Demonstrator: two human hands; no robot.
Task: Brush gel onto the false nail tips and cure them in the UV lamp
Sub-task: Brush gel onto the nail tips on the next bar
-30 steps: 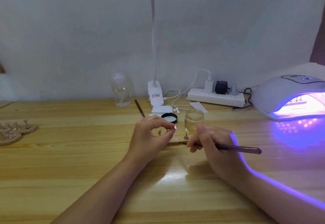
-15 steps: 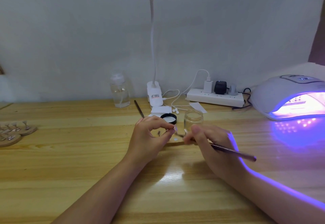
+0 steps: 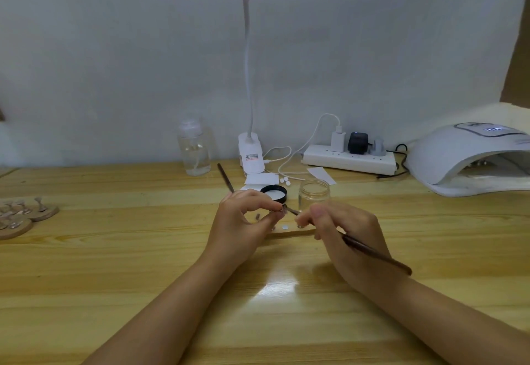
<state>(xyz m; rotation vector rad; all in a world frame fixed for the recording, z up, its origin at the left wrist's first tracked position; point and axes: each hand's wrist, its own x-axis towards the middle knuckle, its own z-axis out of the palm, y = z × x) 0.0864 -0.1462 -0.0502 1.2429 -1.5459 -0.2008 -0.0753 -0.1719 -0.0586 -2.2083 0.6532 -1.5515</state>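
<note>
Left hand (image 3: 243, 218) pinches nail tip (image 3: 284, 207) (tiny); right hand (image 3: 344, 235), gripping brush (image 3: 375, 255), touches bristles to it

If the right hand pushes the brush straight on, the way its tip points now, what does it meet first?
Most likely the nail tip pinched by the left hand: the right hand aims the brush up-left at it, nearly touching. Depth is hard to judge.

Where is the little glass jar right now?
In the head view the open glass jar stands mid-table, just behind the right hand, with its black lid lying to its left.
</note>
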